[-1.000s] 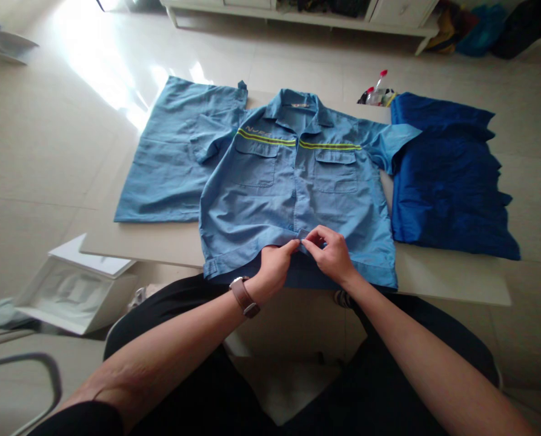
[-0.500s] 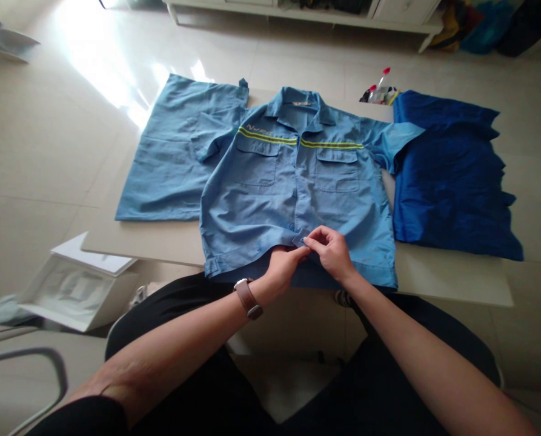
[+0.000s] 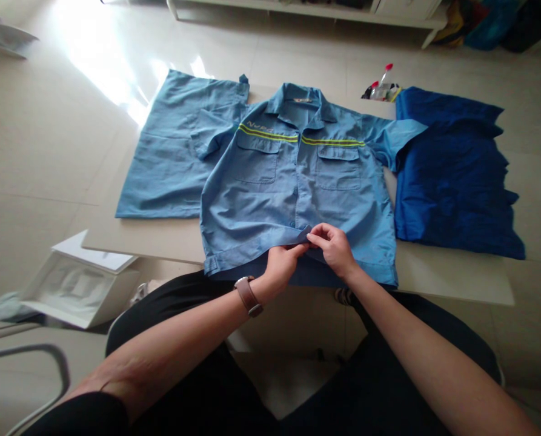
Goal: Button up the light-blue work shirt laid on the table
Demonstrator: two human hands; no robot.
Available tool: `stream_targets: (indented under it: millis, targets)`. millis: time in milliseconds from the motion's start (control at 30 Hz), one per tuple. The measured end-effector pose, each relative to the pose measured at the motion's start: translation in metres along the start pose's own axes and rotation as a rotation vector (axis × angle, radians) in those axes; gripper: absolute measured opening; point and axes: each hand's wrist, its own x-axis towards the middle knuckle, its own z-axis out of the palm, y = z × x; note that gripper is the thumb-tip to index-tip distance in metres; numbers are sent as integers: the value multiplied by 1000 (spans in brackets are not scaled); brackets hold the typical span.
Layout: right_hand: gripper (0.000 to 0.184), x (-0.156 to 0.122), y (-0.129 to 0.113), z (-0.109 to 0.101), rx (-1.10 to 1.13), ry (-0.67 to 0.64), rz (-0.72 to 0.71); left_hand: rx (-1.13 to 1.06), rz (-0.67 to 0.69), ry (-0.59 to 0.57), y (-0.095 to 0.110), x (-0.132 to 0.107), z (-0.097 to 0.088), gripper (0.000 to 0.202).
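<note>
I read the work shirt (image 3: 292,200) as lying face up on the table (image 3: 452,275), collar at the far side, hem at the near edge, front placket running down the middle; yellow stripe across the chest, two flap pockets below it. Left hand (image 3: 283,264) sits at the bottom of the placket, fingers (image 3: 297,247) pinched shut on the left front edge just above the hem; right hand (image 3: 336,248) is right beside it, thumb and fingertips closed on the other front edge. The two hands touch or nearly touch; I cannot tell which. Whether a button sits between the fingertips is too small to see. Brown watch (image 3: 247,295) on the left wrist. Around it: a second light-blue garment (image 3: 170,163) flat on the left, partly under the shirt's sleeve; a dark-blue garment (image 3: 452,181) on the right, just under the other sleeve; small bottles (image 3: 381,88) at the far edge, near the dark-blue one; a white box (image 3: 77,284) on the floor, lower left, well apart from the hands.
</note>
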Motion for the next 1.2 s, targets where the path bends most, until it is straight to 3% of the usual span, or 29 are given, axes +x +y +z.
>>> stream_targets:
  millis: [333,567,867,1100,1167,1200]
  targets:
    - [30,4,-2,-6,56,-75,61,-30,-45,-8,3,1,0,12]
    - [28,5,1,-4,27,-82,57,49,-155,84,0,6,-5,34]
    - [32,7,3,-6,55,-117,99,22,-117,32,-2,9,-6,30]
    - [29,8,5,-6,52,-176,119,-91,-178,79,-15,1,2,23]
    - [25,6,6,-6,-28,-237,113,-112,-265,23,-22,-8,5,26]
    - [23,5,6,-6,-93,-266,98,-90,-330,-62,-24,-14,5,29]
